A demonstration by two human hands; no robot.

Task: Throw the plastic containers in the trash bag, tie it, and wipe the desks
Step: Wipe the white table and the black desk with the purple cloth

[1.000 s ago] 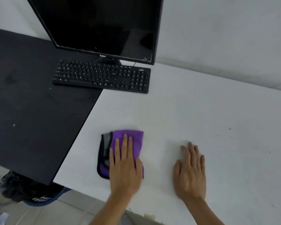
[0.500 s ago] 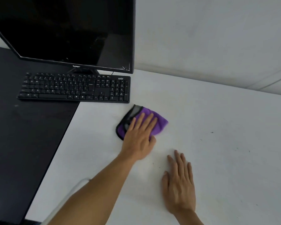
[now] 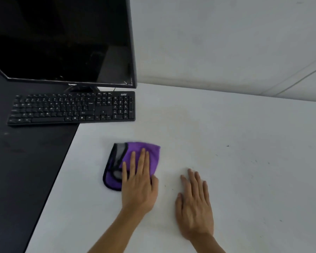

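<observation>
A folded purple cloth (image 3: 135, 154) with a black edge and a grey patch lies on the white desk (image 3: 226, 134). My left hand (image 3: 138, 185) presses flat on the cloth's near half, fingers stretched forward. My right hand (image 3: 194, 205) rests flat on the white desk to the right of the cloth, palm down and holding nothing. No plastic container or trash bag shows in this view.
A black desk (image 3: 26, 170) adjoins the white one on the left. A black keyboard (image 3: 71, 108) spans both desks, with a dark monitor (image 3: 62, 39) behind it. Small dark specks (image 3: 227, 146) dot the white surface at right. A pale wall stands behind.
My left hand has pulled the cloth back from beside the keyboard toward me, after pushing it forward a moment before. The right hand stays flat on the desk.
</observation>
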